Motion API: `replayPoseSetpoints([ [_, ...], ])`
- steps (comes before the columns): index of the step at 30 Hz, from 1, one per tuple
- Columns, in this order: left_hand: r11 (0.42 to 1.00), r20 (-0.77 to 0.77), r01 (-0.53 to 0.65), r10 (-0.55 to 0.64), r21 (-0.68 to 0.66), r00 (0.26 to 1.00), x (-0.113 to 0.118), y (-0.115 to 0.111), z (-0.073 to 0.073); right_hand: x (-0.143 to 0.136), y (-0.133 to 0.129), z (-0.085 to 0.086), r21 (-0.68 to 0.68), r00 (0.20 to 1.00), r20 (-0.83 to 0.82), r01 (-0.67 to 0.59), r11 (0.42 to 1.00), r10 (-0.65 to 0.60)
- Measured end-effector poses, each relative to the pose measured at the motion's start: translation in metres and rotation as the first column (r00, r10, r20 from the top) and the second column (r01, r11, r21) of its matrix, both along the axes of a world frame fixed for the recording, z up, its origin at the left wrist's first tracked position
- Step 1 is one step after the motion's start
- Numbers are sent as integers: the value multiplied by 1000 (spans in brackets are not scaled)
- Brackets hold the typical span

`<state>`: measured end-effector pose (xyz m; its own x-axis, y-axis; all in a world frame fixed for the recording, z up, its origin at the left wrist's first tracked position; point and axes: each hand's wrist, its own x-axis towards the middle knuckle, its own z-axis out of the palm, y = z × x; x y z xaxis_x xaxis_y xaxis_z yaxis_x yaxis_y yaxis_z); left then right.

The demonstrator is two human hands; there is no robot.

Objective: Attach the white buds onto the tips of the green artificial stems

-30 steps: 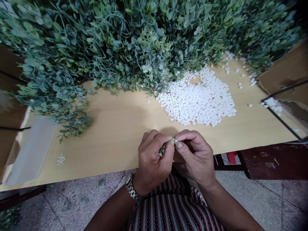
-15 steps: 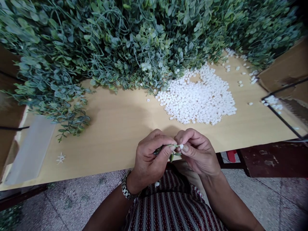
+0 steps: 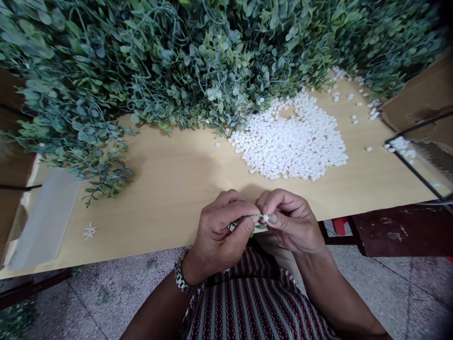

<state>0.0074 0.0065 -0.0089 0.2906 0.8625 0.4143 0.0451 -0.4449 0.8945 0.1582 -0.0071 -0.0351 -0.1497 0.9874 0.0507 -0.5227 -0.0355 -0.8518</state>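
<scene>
Just over the front edge of the table, my left hand (image 3: 224, 231) pinches a green artificial plant stem (image 3: 257, 216) between thumb and forefinger; most of the stem is hidden by the hand. My right hand (image 3: 292, 219) is closed on a small white bead-like piece (image 3: 265, 218), held by thumb and forefinger against the stem's tip. Whether the stem has entered the piece I cannot tell. Beyond the hands lies a broad pile of the same small white pieces (image 3: 293, 139).
A thick heap of artificial greenery (image 3: 198, 71) covers the back of the table (image 3: 170, 189). A translucent strip (image 3: 47, 217) and a small white star-shaped bit (image 3: 89, 230) lie at left. Cardboard (image 3: 421, 99) and a black metal frame (image 3: 415, 174) stand at right.
Both hands hold nearly the same place and grip. The stem tip and white piece have shifted very slightly; the view has moved a little.
</scene>
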Motion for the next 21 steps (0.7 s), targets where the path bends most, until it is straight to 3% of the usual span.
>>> replayPoseSetpoints([
  [9,993,-108,46,-34,110,994,-7,3,-3,1,1,0,-26,998,56,-18,999,19],
  [21,974,-66,27,-12,223,998,-6,4,-11,0,-1,0,-11,987,159,14,1000,-12],
])
